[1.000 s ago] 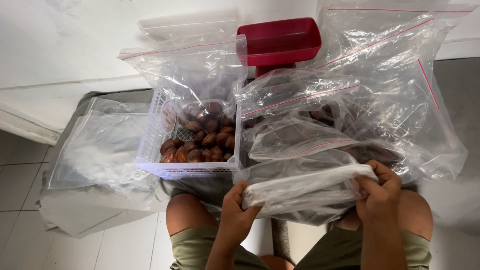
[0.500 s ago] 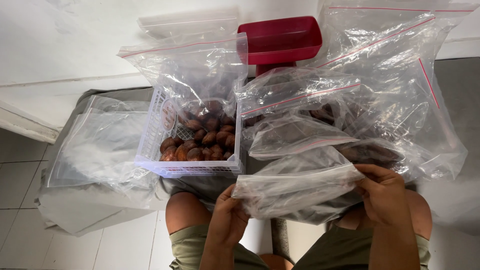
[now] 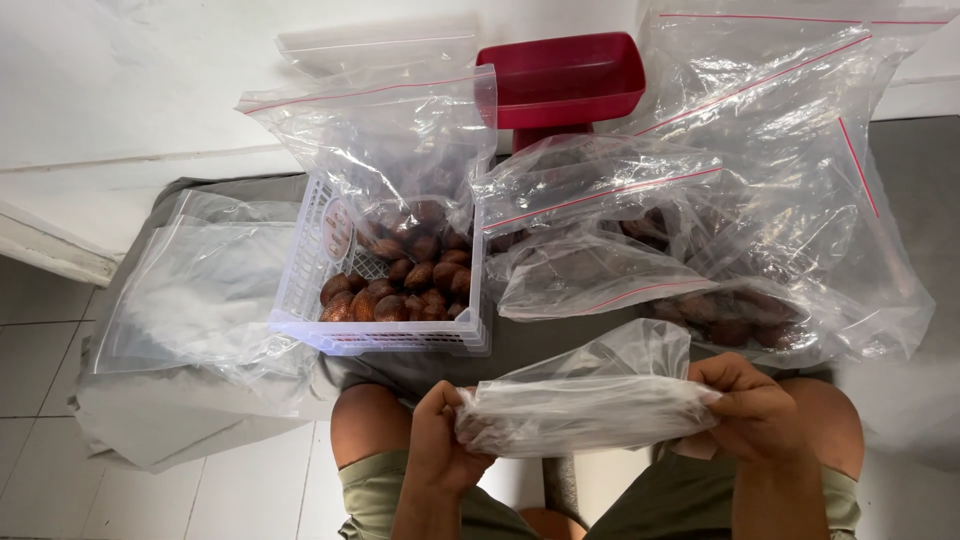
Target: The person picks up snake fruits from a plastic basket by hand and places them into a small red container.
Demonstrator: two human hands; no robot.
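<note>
Left hand [image 3: 440, 445] and right hand [image 3: 755, 410] pinch clear bag [image 3: 590, 405] — white basket [image 3: 385, 335] behind.

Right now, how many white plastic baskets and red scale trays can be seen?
2: one white basket with brown fruit stands left of centre, partly under a clear bag; one red scale tray sits behind it at the top. Bags on the right may hide more.

Basket [image 3: 300, 300] and bags [image 3: 700, 200] crowding ahead of hands [image 3: 600, 430]
</note>
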